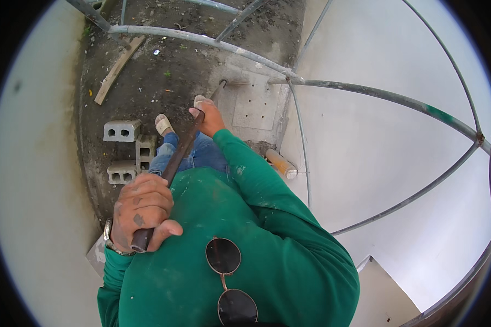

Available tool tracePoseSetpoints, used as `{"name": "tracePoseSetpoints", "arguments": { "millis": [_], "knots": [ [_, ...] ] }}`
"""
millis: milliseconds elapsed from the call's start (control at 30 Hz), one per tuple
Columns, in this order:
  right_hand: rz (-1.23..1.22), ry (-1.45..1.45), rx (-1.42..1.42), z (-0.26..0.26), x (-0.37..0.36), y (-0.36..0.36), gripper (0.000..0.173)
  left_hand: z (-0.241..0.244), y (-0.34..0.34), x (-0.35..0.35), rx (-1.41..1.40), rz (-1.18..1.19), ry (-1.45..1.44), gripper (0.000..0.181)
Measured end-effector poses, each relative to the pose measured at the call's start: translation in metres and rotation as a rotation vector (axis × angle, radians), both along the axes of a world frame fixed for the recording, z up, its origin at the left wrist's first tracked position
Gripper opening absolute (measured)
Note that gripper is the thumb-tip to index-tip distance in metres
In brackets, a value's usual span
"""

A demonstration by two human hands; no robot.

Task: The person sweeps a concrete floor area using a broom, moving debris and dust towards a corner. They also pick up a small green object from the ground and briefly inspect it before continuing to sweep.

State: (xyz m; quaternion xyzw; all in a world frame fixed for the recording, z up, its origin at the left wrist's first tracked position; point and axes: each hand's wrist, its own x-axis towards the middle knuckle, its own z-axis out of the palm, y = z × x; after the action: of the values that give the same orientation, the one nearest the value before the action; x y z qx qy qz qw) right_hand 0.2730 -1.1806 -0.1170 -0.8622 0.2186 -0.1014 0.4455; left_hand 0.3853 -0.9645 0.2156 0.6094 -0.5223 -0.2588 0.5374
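Both my hands grip one long dark-brown bar (179, 157) that slants away from me. My left hand (145, 208) is wrapped around its near end, in front of my green shirt, with that end sticking out below the fist. Higher up the bar, my right hand (208, 116) holds it with fingers closed. Beyond my right hand the bar runs on thinner, its far end close to a concrete slab (255, 102) with several small holes; whether it touches the slab, I cannot tell. A pair of sunglasses (224, 256) hangs on my shirt.
Metal scaffold pipes (167, 32) cross ahead and to the right, along a white wall (364, 143). Several hollow concrete blocks (122, 130) lie at left, with a wooden board (118, 70) beyond them on the dirt ground. An orange-yellow cylinder (281, 162) lies by the right wall.
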Motion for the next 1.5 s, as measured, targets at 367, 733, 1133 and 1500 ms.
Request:
{"name": "tracePoseSetpoints", "arguments": {
  "millis": [367, 733, 1133, 1500],
  "knots": [
    [0.021, 0.298, -0.014, 0.108, -0.027, -0.027, 0.03, 0.03, -0.009, 0.039, -0.174, 0.162, 0.203, 0.054],
    [0.097, 0.831, -0.079, -0.034, -0.045, -0.057, 0.018, -0.075, -0.05, 0.036, 0.306, 0.316, 0.215, 0.038],
    [0.2, 0.16, -0.286, 0.079, 0.106, 0.002, 0.031, 0.047, 0.014, 0.032, -0.053, 0.435, -0.257, 0.055],
    [0.318, 0.713, 0.014, 0.062, -0.026, 0.065, 0.015, -0.008, 0.05, 0.057, -0.101, 0.137, 0.348, 0.061]
  ]
}}
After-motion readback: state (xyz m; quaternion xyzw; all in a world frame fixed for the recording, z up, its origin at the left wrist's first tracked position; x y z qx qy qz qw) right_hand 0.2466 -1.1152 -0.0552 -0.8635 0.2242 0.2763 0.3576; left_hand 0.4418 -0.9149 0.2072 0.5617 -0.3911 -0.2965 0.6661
